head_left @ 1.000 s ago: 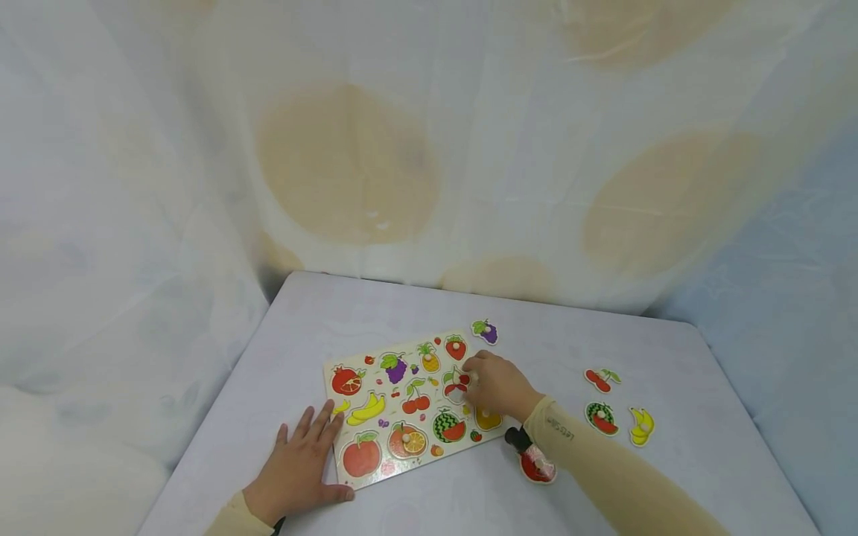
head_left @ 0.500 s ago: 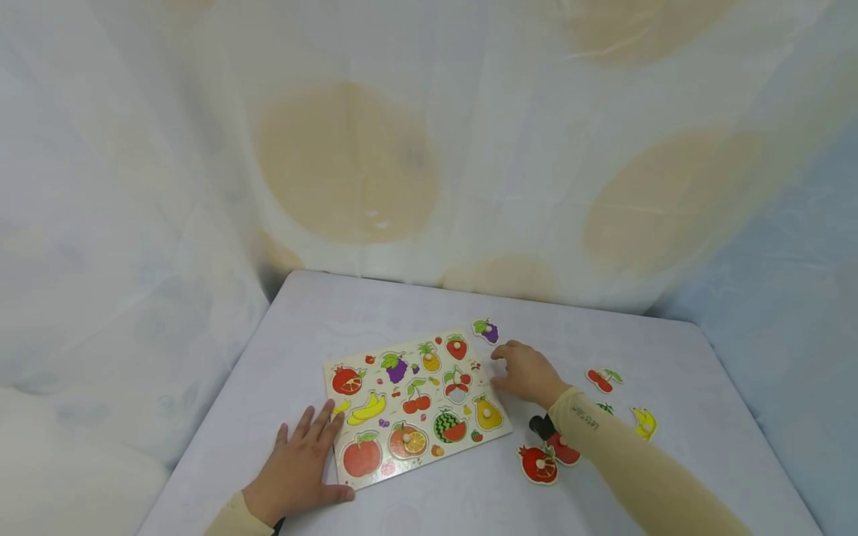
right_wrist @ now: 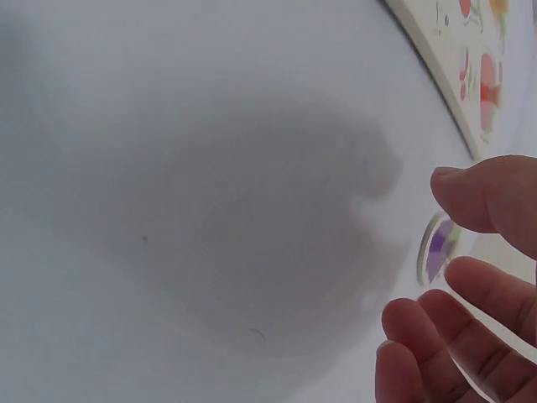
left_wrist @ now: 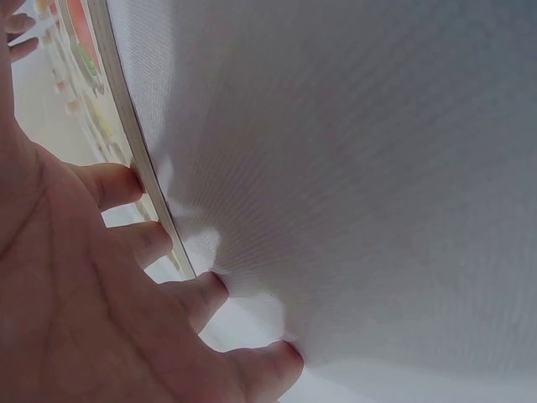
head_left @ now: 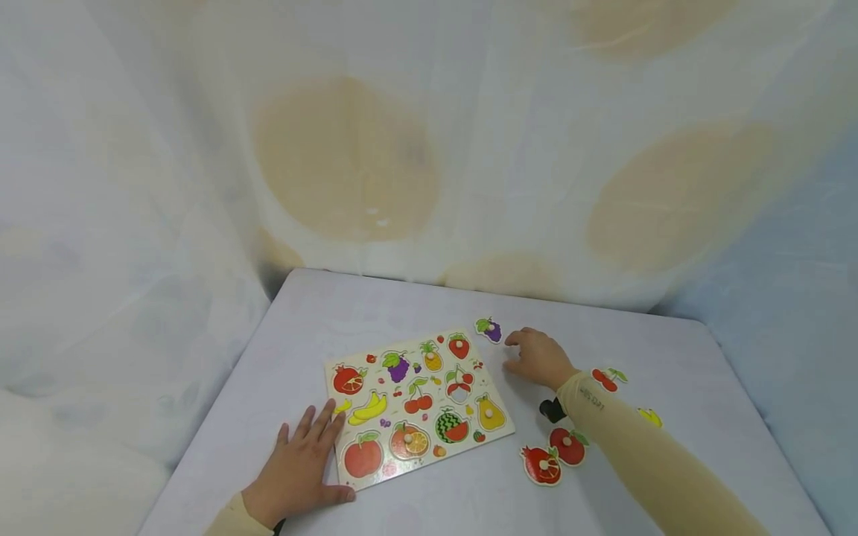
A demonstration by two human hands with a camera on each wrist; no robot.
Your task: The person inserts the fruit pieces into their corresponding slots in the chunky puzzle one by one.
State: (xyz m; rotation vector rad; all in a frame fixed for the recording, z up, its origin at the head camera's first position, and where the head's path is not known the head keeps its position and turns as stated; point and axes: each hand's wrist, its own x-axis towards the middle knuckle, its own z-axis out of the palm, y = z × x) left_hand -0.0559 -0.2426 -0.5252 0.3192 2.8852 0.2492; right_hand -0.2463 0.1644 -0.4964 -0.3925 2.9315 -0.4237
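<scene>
My left hand point(head_left: 295, 469) lies flat with spread fingers at the left edge of a fruit puzzle board point(head_left: 485, 383); in the left wrist view its fingertips reach the board's edge and the white cloth. Knobbed strawberry point(head_left: 459, 345), pineapple point(head_left: 432, 356), pear point(head_left: 490, 413) and orange point(head_left: 408, 441) pieces sit in the board. My right hand point(head_left: 539, 359) hovers past the board's right side, fingers loosely bent and thumb apart, holding nothing. Just left of its fingertips lies a grape puzzle piece point(head_left: 488, 330), partly hidden by fingers in the right wrist view.
Below the right wrist lie a pomegranate piece point(head_left: 541, 466) and a red apple-like piece point(head_left: 568, 447), side by side. Cherry point(head_left: 606, 380) and banana point(head_left: 649, 418) pieces lie beyond the right sleeve, which partly covers the bananas. Patterned curtains point(head_left: 429, 149) surround the table.
My right hand has left the board's right part and moved up and right to beside the grape piece. The sleeve now hides the watermelon piece and uncovers the apple-like one. My left hand stays put.
</scene>
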